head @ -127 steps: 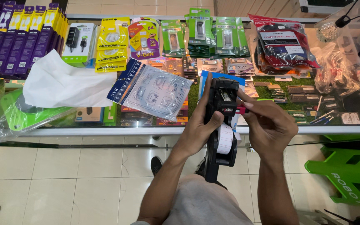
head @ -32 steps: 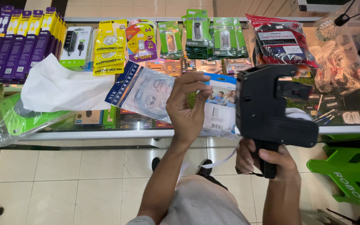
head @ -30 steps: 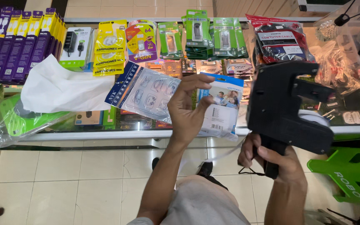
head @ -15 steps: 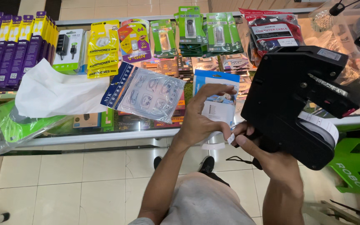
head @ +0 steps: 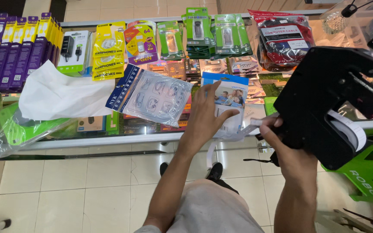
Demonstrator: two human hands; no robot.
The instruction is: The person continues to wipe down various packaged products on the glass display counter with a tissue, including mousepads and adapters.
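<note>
My left hand [head: 207,115] lies flat on a blue-topped packet [head: 228,100] that rests on the glass counter [head: 109,140], fingers spread over its lower left. My right hand [head: 286,149] grips the handle of a black price-label gun [head: 331,97] held high to the right of the packet, its white label roll showing at the lower right. A thin white backing strip [head: 229,139] trails from the gun toward my left hand and hangs down over the counter edge.
A clear packet with a dark blue header [head: 150,96] and a white plastic bag [head: 59,92] lie left of my hand. Purple boxes [head: 11,47], yellow earphone packs [head: 108,49] and green carded packs [head: 203,32] line the back. A green stool [head: 370,177] stands at the right.
My left hand has laid the blue-topped packet down on the counter and now presses on it. The label gun has swung up and closer to the camera on the right.
</note>
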